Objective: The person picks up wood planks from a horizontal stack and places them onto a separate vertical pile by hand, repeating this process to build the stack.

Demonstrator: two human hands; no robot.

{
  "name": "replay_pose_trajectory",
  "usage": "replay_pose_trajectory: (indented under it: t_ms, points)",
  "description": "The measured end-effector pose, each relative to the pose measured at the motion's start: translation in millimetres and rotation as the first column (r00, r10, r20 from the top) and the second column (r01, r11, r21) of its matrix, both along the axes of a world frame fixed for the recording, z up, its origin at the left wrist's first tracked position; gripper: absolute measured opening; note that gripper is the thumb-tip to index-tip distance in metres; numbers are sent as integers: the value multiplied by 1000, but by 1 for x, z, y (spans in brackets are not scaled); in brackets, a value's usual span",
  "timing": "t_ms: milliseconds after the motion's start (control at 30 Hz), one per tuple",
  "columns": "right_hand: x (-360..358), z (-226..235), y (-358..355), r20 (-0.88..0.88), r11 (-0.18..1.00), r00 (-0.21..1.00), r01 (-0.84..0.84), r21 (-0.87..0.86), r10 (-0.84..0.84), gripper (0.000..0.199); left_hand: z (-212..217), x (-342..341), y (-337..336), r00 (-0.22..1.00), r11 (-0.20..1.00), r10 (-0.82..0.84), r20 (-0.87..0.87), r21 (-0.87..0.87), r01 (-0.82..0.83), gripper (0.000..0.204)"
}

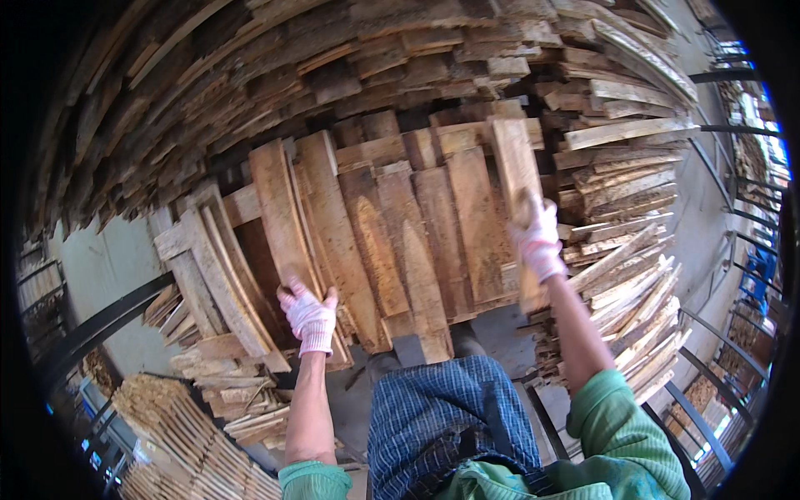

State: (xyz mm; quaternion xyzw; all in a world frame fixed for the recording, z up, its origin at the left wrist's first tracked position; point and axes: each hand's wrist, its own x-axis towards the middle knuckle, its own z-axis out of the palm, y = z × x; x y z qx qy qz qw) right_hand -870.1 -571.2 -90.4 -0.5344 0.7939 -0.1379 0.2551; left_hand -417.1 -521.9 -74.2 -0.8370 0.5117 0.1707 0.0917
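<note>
My left hand [309, 317], in a pink and white work glove, grips the near end of a long rough wooden plank [283, 217] lying on a layer of planks [417, 242]. My right hand [538, 242], gloved the same way, holds another plank [515, 167] by its side at the right edge of that layer. The planks lie side by side, running away from me, on top of a stack. Both sleeves are green, and my blue checked clothing shows below.
A tall wall of stacked planks [333, 75] rises beyond the layer. More plank stacks [633, 275] stand at the right and a pile of thin slats [192, 433] at the lower left. Dark metal rails [100, 321] run along both sides over a grey concrete floor [108, 258].
</note>
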Motion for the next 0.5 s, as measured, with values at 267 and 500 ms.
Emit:
replay_pose_trajectory:
  t_ms: [267,500]
  points:
    - [17,-49,11,-133,994,985,-109,10,109,74,18,3,-22,976,974,137,-168,201,-102,119]
    - [124,5,-17,-18,921,948,-313,-231,318,76,84,8,6,-81,845,282,-956,287,-452,121]
